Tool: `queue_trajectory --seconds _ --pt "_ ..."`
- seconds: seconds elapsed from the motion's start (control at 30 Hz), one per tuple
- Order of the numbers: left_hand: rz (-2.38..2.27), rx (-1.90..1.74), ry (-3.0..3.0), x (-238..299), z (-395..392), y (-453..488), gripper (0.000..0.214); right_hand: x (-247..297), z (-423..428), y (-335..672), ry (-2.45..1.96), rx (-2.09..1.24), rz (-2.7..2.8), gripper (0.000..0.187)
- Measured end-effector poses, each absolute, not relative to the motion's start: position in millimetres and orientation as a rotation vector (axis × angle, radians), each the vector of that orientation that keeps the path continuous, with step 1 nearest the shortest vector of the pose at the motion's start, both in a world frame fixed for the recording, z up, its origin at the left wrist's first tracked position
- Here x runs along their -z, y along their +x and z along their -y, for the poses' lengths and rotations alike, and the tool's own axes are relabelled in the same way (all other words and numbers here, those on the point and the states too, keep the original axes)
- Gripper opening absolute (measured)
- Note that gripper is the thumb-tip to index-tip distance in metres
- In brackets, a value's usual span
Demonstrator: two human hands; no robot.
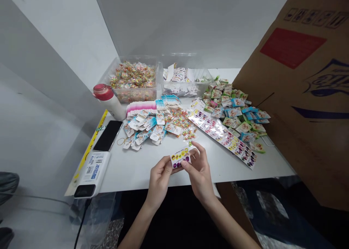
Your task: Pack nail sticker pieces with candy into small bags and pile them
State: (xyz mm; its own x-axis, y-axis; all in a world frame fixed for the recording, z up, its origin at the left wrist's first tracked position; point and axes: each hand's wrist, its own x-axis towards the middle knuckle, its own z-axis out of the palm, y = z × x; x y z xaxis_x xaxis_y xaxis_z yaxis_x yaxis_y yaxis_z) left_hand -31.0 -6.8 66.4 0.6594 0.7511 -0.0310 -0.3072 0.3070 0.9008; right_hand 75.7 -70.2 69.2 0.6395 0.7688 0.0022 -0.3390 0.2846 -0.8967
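Note:
Both hands hold one small sticker sheet (180,157) with yellow, pink and purple shapes, just above the near edge of the white table (131,169). My left hand (159,178) pinches its left end between thumb and fingers. My right hand (199,170) pinches its right end, with the index finger raised above it. Just beyond lie loose small colourful packets (182,123) and a long strip of sticker sheets (223,134).
White and blue header cards (144,127) are heaped left of centre. Green and blue finished packs (236,109) pile at the right. Two clear bins (133,79) (185,79) stand at the back. A red-capped bottle (109,101), phone (108,135) and power bank (92,172) line the left. A cardboard box (308,96) walls the right.

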Motion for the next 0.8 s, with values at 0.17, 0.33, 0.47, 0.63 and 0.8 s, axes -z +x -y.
queue_trajectory --seconds 0.17,0.33,0.47,0.63,0.8 --pt "-0.593 -0.748 1.128 -71.8 10.6 -31.0 0.03 -76.1 66.3 84.9 -0.995 -0.988 0.449 0.045" --pt "-0.791 -0.722 1.141 -72.2 5.9 -31.1 0.026 -74.7 64.2 102.2 -1.086 -1.11 0.688 0.021" --pt "-0.738 -0.638 1.036 -70.2 -1.0 -32.7 0.028 -72.6 67.8 112.6 -1.238 -0.751 1.0 0.018" --pt "-0.62 -0.575 0.761 -68.3 -4.6 -33.8 0.038 -74.7 78.3 117.7 -1.304 -0.372 1.412 0.043" --pt "-0.708 -0.589 0.875 -55.8 -5.1 -32.3 0.031 -69.1 76.3 126.2 -1.36 -0.519 1.608 0.044"
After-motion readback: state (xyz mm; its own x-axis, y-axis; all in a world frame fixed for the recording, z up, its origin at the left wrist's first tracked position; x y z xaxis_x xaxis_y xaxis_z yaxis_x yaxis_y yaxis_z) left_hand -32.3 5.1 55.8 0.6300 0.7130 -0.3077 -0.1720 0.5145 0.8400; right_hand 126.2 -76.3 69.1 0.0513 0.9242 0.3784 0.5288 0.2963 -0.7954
